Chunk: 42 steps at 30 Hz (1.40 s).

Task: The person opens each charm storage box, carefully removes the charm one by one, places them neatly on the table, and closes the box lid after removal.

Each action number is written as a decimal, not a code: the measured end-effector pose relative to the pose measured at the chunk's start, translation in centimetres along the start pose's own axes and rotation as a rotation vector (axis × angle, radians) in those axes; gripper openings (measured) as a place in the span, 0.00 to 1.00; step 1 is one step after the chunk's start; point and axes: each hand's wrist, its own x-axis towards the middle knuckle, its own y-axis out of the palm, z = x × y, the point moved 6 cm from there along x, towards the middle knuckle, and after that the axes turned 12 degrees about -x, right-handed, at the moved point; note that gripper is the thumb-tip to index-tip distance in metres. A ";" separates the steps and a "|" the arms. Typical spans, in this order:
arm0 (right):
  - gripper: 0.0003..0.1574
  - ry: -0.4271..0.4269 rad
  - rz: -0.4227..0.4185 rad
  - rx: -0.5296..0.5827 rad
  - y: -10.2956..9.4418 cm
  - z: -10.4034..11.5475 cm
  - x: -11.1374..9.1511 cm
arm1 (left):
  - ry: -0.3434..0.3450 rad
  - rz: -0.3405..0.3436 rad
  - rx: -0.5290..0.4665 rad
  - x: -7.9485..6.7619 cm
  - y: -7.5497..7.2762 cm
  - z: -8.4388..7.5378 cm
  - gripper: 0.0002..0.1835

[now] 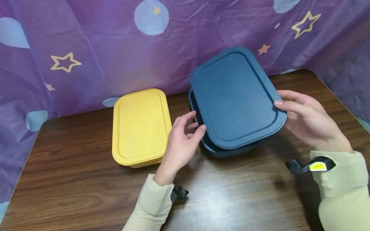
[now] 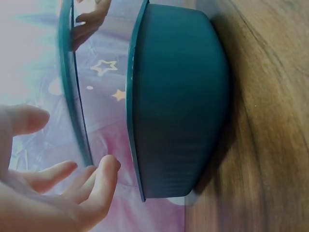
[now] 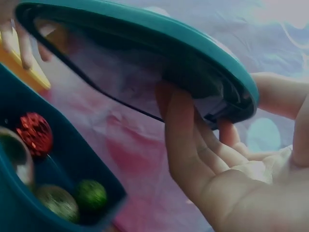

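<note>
A blue rectangular lid (image 1: 235, 96) is held tilted above a blue container (image 1: 227, 151), with a gap between them in the left wrist view. My right hand (image 1: 307, 118) grips the lid's right edge, thumb on top and fingers underneath. By the lid's left edge, my left hand (image 1: 183, 141) has its fingers loosely bent and spread, the thumb apart from the lid. Inside the container, the right wrist view shows a shiny red ball (image 3: 35, 134), a green glittery ball (image 3: 91, 195) and a pale gold-green ball (image 3: 57, 204). Another round object is cut off at the frame's edge.
To the left stands a yellow container with its yellow lid (image 1: 142, 125) on. Both containers rest toward the back of a dark wooden table (image 1: 75, 194). A purple cloth (image 1: 107, 43) with stars and dots hangs right behind the table.
</note>
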 end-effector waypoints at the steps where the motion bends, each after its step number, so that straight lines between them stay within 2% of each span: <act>1: 0.19 -0.002 0.001 -0.007 -0.2 0.2 -0.2 | 0.007 -0.006 0.004 0.0 0.0 0.1 0.27; 8: 0.21 -0.048 -0.026 -0.043 -2.0 1.3 -1.3 | -0.032 -0.065 0.078 0.1 -0.1 1.0 0.26; 11: 0.21 -0.072 -0.037 -0.024 -2.9 1.8 -1.8 | -0.060 -0.084 0.107 0.1 0.0 1.5 0.26; 15: 0.22 -0.088 -0.057 0.007 -4.0 2.3 -2.4 | -0.091 -0.091 0.097 0.1 0.0 2.1 0.27; 22: 0.20 -0.121 -0.171 -0.039 -6.1 3.4 -3.5 | -0.127 -0.067 0.039 0.3 0.2 2.7 0.29; 32: 0.16 -0.172 -0.332 -0.023 -8.2 4.8 -4.8 | -0.161 -0.009 0.105 0.8 0.4 3.4 0.32; 42: 0.11 -0.236 -0.457 -0.025 -9.6 5.2 -5.2 | -0.180 0.024 0.084 0.9 0.7 3.8 0.32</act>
